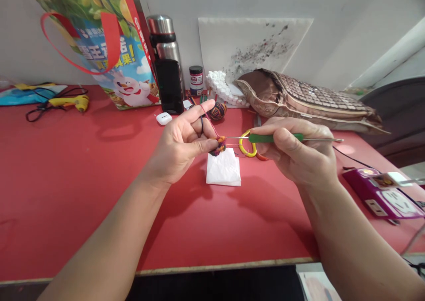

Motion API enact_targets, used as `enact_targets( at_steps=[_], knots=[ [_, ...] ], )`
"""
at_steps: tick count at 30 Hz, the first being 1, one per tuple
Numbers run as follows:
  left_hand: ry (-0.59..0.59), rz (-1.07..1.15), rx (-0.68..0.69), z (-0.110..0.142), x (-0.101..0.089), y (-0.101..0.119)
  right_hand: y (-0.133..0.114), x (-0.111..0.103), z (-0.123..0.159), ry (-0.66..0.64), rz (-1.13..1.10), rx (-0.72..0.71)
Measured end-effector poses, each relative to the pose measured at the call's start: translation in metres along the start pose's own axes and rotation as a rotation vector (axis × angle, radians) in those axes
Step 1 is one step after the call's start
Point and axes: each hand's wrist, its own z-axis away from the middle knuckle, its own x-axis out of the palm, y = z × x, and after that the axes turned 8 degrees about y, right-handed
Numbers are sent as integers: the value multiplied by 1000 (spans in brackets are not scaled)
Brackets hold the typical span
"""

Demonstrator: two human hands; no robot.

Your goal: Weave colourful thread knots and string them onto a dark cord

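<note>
**Your green-handled hook (262,138) meets a small multicoloured yarn piece (220,147) above the red worktop (109,194)**

Your left hand (182,141) pinches the yarn piece between its thumb and bent fingers, with the index finger raised. A red strand (206,114) runs from that finger down to the piece. Something dark loops round another of your fingers; whether it is yarn cannot be told.

Your right hand (299,150) is closed round the hook's green handle, holding it nearly level. The thin metal shaft reaches left to the edge of the piece, and more metal sticks out past your fingers on the right. Whether the tip sits inside a stitch is too small to tell.

In your view, the piece overlaps the far edge of a folded white sheet (223,171) lying on the worktop. Between your hands and beyond them is a yellow ring-shaped handle (241,148), partly hidden by your right hand. A ball of mixed yarn (218,111) lies just past your left fingertips. Further left you have a white case (164,118), beside a black phone (170,86) leaning on a steel bottle (160,25).
</note>
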Motion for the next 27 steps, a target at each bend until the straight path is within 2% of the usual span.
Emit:
enact_targets(
  at_steps=[9, 20, 24, 27],
  knots=[
    [-68, 44, -66, 1, -1, 3, -4, -7, -3, -55, 16, 8],
    [-156, 97, -133, 3, 1, 3, 1, -6, -9, -123, -141, 91],
    [-120, 73, -103, 5, 6, 2, 2, 0, -9, -112, -185, 144],
    [-12, 32, -10, 5, 10, -5, 5, 11, -5, -9, -229, 178]
  ],
)
